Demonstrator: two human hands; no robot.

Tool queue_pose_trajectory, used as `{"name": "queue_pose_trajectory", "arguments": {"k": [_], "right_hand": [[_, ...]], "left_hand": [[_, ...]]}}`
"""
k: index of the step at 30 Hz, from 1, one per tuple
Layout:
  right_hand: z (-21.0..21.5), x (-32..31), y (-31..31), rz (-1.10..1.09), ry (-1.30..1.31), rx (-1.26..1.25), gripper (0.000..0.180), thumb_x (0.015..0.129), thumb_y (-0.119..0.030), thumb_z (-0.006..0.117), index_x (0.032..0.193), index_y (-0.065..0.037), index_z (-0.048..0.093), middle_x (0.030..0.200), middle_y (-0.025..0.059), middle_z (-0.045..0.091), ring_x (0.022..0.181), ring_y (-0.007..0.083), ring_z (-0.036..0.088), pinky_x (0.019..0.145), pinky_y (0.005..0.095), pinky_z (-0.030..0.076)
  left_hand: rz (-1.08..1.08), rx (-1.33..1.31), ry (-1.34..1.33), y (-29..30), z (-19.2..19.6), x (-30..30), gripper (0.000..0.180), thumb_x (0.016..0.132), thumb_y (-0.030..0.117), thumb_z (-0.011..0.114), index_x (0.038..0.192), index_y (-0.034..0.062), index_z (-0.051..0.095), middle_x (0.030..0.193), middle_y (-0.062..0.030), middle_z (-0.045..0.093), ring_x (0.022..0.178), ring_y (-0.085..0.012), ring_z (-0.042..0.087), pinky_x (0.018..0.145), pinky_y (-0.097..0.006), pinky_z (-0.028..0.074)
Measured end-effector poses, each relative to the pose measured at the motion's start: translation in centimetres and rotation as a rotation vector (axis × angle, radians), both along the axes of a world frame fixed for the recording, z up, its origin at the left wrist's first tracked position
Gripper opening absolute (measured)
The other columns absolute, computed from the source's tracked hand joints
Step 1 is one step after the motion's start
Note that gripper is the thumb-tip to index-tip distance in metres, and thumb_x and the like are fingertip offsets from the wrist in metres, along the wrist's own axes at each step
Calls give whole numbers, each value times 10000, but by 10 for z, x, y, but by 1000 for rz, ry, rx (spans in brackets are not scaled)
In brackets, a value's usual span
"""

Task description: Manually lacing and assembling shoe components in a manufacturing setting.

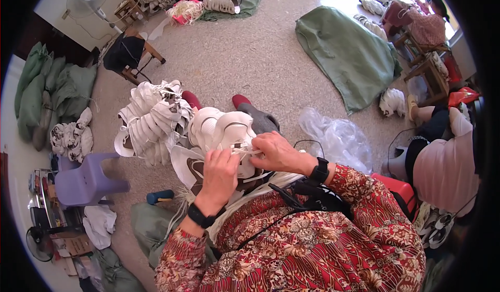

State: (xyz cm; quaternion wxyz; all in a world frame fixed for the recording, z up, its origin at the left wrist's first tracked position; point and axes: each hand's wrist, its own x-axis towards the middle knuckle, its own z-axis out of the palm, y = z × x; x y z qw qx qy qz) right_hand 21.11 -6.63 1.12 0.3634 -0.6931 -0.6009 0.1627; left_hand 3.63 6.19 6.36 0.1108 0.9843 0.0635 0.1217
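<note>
In my lap, a white shoe upper (233, 127) with dark trim lies against another white upper (203, 127). A pale shoelace (245, 152) runs across its opening between my two hands. My left hand (216, 175) is closed at the lace's left end, its fingertips bent onto the upper. From the right, my right hand (278, 153) pinches the other end between thumb and fingers. Below my left hand, another white upper with a brown lining (197, 168) sticks out. Loose pale laces (250, 190) lie across my lap.
A tall stack of white uppers (156, 120) stands just left of my knees. Further left is a purple stool (88, 180). Clear plastic bags (338, 141) and a green sheet (349, 57) lie to the right. A person in pink (445, 167) sits at the right.
</note>
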Motion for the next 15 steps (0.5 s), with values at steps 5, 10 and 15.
{"name": "queue_pose_trajectory", "arguments": {"k": [5, 10, 15], "right_hand": [[-4, -2, 1, -78, 21, 74, 173, 724, -158, 662, 788, -33, 562, 848, 127, 548, 861, 337, 543, 753, 430, 405], [-7, -3, 3, -77, 73, 134, 199, 718, -126, 666, 859, -28, 565, 895, 135, 531, 886, 337, 520, 770, 438, 405], [0, -6, 0, -53, 131, 47, 295, 757, -109, 686, 1003, -38, 540, 970, 150, 559, 965, 346, 550, 840, 426, 447]], "left_hand": [[-3, -64, 84, -3, 8, -80, 97, 796, 73, 648, 869, 49, 589, 851, -112, 545, 858, -304, 553, 842, -417, 409], [53, -193, 140, -18, 12, -130, 159, 791, 99, 680, 909, 33, 597, 860, -120, 566, 837, -305, 572, 802, -407, 435], [110, -337, 178, -32, 13, -159, 223, 786, 126, 712, 949, 18, 605, 868, -129, 587, 816, -306, 591, 763, -398, 461]]}}
